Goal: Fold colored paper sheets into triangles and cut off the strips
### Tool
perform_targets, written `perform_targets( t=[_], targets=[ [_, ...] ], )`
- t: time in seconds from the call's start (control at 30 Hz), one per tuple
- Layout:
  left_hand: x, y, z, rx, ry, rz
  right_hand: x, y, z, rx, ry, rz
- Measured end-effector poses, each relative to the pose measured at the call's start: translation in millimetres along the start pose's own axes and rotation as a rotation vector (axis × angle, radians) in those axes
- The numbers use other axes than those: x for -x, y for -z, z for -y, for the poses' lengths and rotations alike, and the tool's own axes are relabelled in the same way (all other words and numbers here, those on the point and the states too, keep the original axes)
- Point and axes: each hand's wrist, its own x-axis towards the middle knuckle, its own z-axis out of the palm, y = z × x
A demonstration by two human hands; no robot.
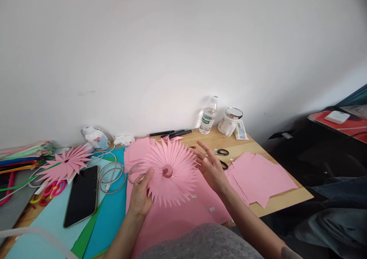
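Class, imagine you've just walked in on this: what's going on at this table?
The person's left hand grips a round, pleated pink paper flower by its left side, above pink paper. The right hand is spread at the flower's other side, near black-handled scissors. A smaller pink paper flower with pointed petals lies to the left, beside a smartphone. More pink sheets lie on the right.

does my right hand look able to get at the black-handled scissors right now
Probably yes: your right hand looks empty, its fingers spread by the edge of the pink paper rosette. The scissors lie close beyond it, with one handle loop showing.
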Motion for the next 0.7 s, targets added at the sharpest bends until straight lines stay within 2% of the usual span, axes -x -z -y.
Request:
perform_targets(
  t=[0.1, 0.2, 0.3, 0.4, 0.47, 0.57, 0.7],
  targets=[
    [3, -9.0, 11, 0.0, -0.09, -0.041, 11, -7, -14, -0.095, -0.076, 0.01],
    [8, -12.1, 19, -0.09, -0.083, 0.026, 20, -15, -31, -0.069, -0.122, -0.073],
    [9, -5.0, 13, -0.127, -0.076, 0.143, 18, -14, -35, -0.05, -0.137, -0.11],
    [9, 5.5, 1, -0.117, -0.043, 0.266, 11, -7, -29, -0.059, -0.135, -0.07],
    [8, 8.8, -3, -0.106, 0.007, 0.3, 8, -3, -27, -0.046, -0.144, -0.023],
    [6, 5.5, -2, -0.123, 0.055, 0.212, 7, 1, -29, 0.004, -0.187, 0.037],
    [2, -1.7, 7, -0.122, 0.049, 0.088, 8, 5, -35, 0.065, -0.244, 0.054]
  ],
)
